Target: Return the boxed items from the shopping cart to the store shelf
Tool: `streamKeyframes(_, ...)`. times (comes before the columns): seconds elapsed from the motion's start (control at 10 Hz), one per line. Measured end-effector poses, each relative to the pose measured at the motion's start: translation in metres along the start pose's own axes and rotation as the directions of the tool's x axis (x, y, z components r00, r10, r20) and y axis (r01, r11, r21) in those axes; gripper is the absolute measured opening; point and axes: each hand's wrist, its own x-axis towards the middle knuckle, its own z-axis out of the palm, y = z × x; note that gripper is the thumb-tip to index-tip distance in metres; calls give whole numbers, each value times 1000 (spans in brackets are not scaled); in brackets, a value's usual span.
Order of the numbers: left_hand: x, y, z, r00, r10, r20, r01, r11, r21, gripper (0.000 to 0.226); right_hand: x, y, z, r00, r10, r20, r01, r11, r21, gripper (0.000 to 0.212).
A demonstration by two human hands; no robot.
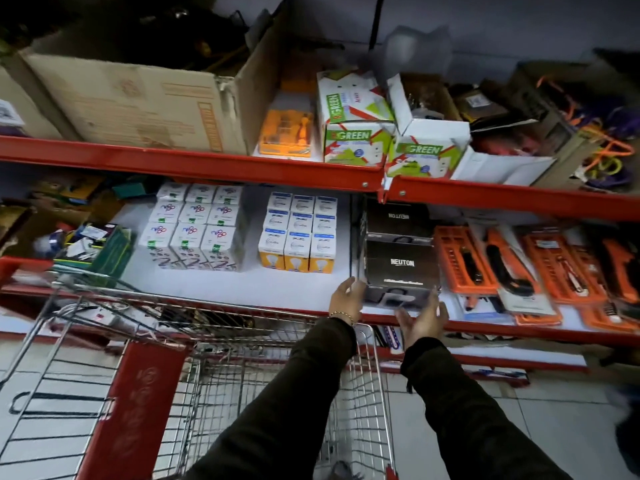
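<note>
Two open, empty hands, left hand (pixel 347 299) and right hand (pixel 423 317), flank the black cardboard box (pixel 401 263) standing just beyond their fingertips on the red-edged shelf (pixel 242 289).

— What's sitting on the middle shelf (pixel 242 289) right now?

— A white board with a red front rail is carrying a block of white bulb boxes (pixel 195 225), then a smaller block of blue-and-yellow bulb boxes (pixel 299 233) just beside it. Right of those, black boxes (pixel 398 251) marked NEUTON are standing stacked, with orange tool packs (pixel 533 268) lying flat alongside.

— And the level above?

— The upper shelf (pixel 194 164) is holding a big open carton (pixel 138 105), an orange kit (pixel 287 133), and two green-and-white boxes (pixel 356 123) side by side, one hanging over the rail.
</note>
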Motion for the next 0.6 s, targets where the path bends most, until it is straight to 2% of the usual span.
streamKeyframes(0.1, 9, -2, 21, 999, 21, -49, -19, 999, 32, 40, 10, -14, 1, 994, -14, 106, 21, 998, -63, 53)
streamKeyframes(0.2, 10, 3, 27, 995, 48, -92, -44, 998, 54, 39, 17, -19, 5, 992, -14, 129, 19, 999, -43, 49)
streamKeyframes(0.4, 15, 10, 27, 995, 54, -87, -46, 994, 99, 41, 25, -26, 6, 984, 14, 179, -1, 998, -69, 53)
streamKeyframes(0.5, 16, 8, 25, 991, 93, -98, -79, 987, 140, 46, 30, -26, 2, 986, 15, 167, 13, 986, -165, 75)
streamKeyframes(0.6, 1, 13, 14, 952, 250, -177, -217, 958, 186, 47, 33, -34, -13, 992, -124, -11, 118, 968, -223, 86)
